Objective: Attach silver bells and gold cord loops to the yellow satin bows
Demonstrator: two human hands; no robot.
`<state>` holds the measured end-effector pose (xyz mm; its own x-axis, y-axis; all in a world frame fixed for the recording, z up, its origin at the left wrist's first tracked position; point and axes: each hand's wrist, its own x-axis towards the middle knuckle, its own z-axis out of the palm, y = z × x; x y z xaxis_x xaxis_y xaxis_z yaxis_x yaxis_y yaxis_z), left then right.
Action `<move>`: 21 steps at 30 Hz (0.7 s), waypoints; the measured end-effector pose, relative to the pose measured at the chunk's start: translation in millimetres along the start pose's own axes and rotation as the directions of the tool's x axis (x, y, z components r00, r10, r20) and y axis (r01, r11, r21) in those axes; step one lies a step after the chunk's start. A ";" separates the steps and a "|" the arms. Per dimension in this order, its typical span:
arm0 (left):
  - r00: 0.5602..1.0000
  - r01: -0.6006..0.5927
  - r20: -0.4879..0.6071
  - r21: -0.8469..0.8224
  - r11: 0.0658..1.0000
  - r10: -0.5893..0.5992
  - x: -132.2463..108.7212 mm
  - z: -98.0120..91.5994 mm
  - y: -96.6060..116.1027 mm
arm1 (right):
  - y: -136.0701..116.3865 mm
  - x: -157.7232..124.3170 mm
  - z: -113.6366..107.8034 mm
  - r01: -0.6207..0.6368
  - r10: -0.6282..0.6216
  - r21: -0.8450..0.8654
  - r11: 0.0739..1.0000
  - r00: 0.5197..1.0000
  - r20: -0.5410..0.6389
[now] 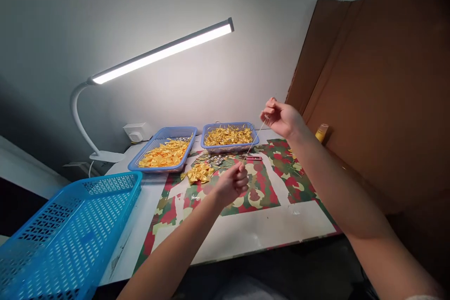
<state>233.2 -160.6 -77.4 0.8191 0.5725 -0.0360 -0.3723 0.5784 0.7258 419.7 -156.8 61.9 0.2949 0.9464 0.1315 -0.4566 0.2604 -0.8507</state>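
Note:
A thin pale cord (253, 142) runs taut and slanting between my two hands above the table. My left hand (232, 183) is closed on its lower end. Higher up and to the right, my right hand (279, 117) pinches the upper end with bent fingers. Just behind my left hand lie a small heap of yellow ribbon bows (199, 173) and a cluster of small shiny silver pieces (217, 160) with thin gold strips. A pink-handled tool (253, 158), perhaps a small cutter, rests beyond the cord.
Two blue-purple baskets stand at the back: the left basket (177, 168) holds yellow bows, the right basket (230, 148) gold ribbon pieces. An empty blue crate (130, 197) sits at left. A lit lamp (165, 51) hangs above. Cardboard (379, 93) walls the right side, near a yellow bottle (321, 133).

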 end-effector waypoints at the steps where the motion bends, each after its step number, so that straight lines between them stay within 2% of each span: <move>1: 1.000 0.019 -0.013 -0.036 0.999 -0.020 -8.6 -6.0 -7.5 | -1.4 3.2 -2.8 -0.005 0.005 0.030 1.000 1.000 -0.017; 5: 0.996 0.044 -0.066 -0.184 0.982 -0.057 -36.2 -17.7 -26.9 | 2.7 15.4 -21.4 -0.026 0.035 0.096 0.995 0.994 -0.100; 10: 0.988 0.084 -0.103 -0.298 0.951 -0.119 -55.0 -14.7 -33.5 | 11.2 26.4 -52.1 -0.029 0.051 0.112 0.993 0.979 -0.196; 17: 0.976 0.147 -0.102 -0.330 0.933 -0.190 -69.3 -4.9 -38.2 | 15.8 37.3 -89.6 -0.035 0.054 0.070 0.997 0.957 -0.285; 21: 0.970 0.182 -0.101 -0.310 0.933 -0.223 -76.6 -2.4 -40.2 | 16.6 40.4 -106.0 -0.039 0.040 0.007 0.999 0.956 -0.290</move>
<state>184.5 -226.3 -105.5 0.8331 0.4849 -0.2660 -0.3337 0.8243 0.4574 513.0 -134.5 -0.9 0.5069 0.8602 -0.0555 -0.4740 0.2243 -0.8515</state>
